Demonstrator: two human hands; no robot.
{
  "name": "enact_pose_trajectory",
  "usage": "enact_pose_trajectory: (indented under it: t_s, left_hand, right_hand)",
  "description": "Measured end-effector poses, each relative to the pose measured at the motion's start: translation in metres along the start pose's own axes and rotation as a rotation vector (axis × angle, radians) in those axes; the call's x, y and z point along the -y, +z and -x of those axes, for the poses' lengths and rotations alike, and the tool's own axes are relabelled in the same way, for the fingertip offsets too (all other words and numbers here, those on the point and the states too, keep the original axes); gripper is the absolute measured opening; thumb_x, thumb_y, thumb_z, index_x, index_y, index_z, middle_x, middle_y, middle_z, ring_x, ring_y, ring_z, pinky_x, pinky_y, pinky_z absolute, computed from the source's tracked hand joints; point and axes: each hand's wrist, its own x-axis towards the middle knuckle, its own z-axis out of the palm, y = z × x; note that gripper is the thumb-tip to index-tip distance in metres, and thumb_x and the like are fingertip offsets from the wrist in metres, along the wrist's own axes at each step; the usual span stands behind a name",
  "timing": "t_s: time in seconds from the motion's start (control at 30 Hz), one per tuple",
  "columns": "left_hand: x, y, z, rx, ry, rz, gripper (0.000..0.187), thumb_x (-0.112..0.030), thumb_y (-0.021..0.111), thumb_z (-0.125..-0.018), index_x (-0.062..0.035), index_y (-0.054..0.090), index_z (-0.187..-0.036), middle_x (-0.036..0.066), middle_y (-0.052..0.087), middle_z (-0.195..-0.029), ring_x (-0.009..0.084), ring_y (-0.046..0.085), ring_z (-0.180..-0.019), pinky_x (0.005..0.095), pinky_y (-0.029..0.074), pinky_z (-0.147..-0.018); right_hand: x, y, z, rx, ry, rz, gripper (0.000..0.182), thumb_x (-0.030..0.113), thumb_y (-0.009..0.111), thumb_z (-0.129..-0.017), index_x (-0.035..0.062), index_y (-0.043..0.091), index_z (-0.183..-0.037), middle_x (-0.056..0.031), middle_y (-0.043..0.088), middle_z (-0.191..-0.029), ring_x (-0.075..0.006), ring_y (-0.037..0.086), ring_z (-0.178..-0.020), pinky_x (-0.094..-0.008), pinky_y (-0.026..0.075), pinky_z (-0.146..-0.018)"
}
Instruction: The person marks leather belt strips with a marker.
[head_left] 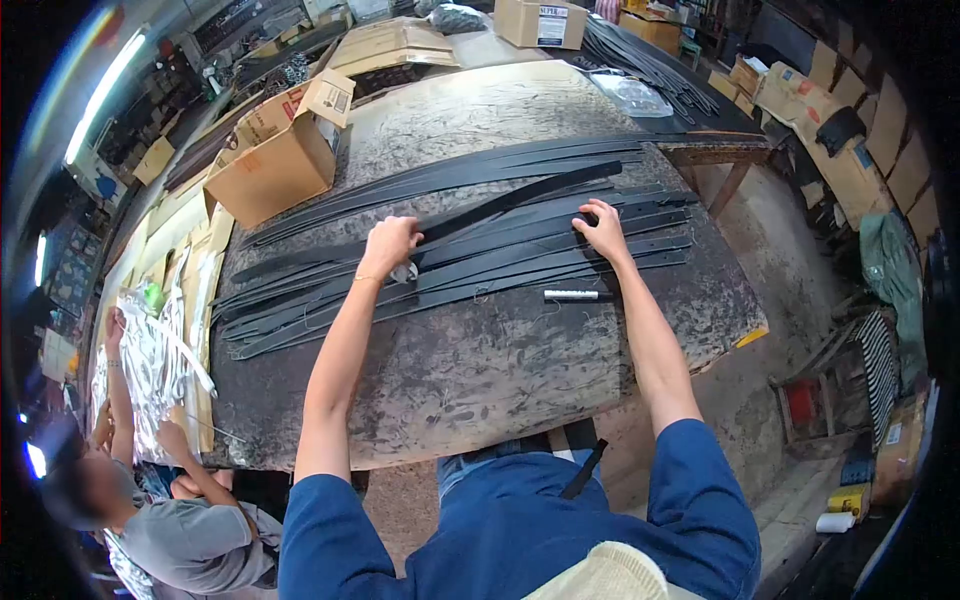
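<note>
Several long black straps (520,255) lie side by side across the table in front of me. My left hand (392,247) is closed on one black strap (520,195), whose far end rises to the right above the others. A small silvery object (404,272) shows under that hand; its kind cannot be made out. My right hand (603,232) hovers over the right part of the straps, thumb and fingers apart and curved, with nothing visible in it. Below it, a black-and-white marker pen (575,296) lies on the table.
The worn, stained table (480,370) carries an open cardboard box (275,165) at the back left. Another box (540,22) and a plastic bag (632,95) are farther back. At left, a seated person (190,530) handles shiny white strips (165,350). A chair (830,400) stands at right.
</note>
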Motion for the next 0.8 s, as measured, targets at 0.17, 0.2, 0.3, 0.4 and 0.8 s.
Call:
enact_pose_trajectory:
  t_s: [0.17,0.2,0.3,0.4,0.8]
  left_hand:
    - [-0.041,0.022,0.049,-0.070,0.231,-0.198,0.015,-0.021,0.066,-0.090,-0.0072,0.067,-0.086,0.014,0.068,-0.084,0.0352,0.069,-0.076,0.0471,0.055,-0.065]
    - [-0.048,0.025,0.058,-0.100,0.215,-0.202,0.015,-0.021,0.064,-0.091,-0.0070,0.064,-0.085,0.013,0.066,-0.082,0.0339,0.069,-0.075,0.0462,0.055,-0.064]
    - [-0.059,0.043,0.078,-0.190,0.210,-0.237,0.019,-0.023,0.063,-0.093,-0.0074,0.062,-0.083,0.012,0.063,-0.081,0.0303,0.068,-0.071,0.0439,0.054,-0.060]
    - [-0.073,0.049,0.088,-0.206,0.156,-0.206,0.031,-0.032,0.063,-0.095,-0.0068,0.066,-0.078,0.013,0.064,-0.082,0.0295,0.069,-0.070,0.0424,0.055,-0.060]
    - [0.006,0.059,-0.049,-0.003,-0.149,0.025,0.034,-0.037,0.065,-0.092,-0.0066,0.073,-0.105,0.020,0.070,-0.109,0.0398,0.067,-0.107,0.0496,0.054,-0.091]
  right_hand:
    - [0.006,-0.003,0.006,-0.068,0.097,-0.116,0.044,0.031,0.078,-0.083,0.0037,0.069,-0.116,-0.0177,0.060,-0.133,-0.0366,0.051,-0.128,-0.0432,0.041,-0.109]
    - [0.015,-0.004,0.009,-0.151,0.104,-0.126,0.047,0.031,0.078,-0.084,0.0035,0.066,-0.120,-0.0182,0.060,-0.131,-0.0373,0.052,-0.126,-0.0433,0.042,-0.108]
    - [0.031,-0.001,0.015,-0.342,-0.077,0.030,0.059,0.033,0.076,-0.087,0.0102,0.056,-0.137,-0.0210,0.059,-0.128,-0.0382,0.052,-0.124,-0.0463,0.043,-0.105]
    - [0.034,0.003,0.022,-0.305,-0.122,0.098,0.055,0.043,0.071,-0.089,0.0182,0.060,-0.138,-0.0215,0.058,-0.134,-0.0378,0.048,-0.130,-0.0498,0.040,-0.108]
    - [0.037,0.003,0.020,-0.052,-0.134,0.310,0.046,0.048,0.068,-0.091,0.0150,0.072,-0.123,-0.0154,0.059,-0.139,-0.0323,0.046,-0.137,-0.0477,0.034,-0.113]
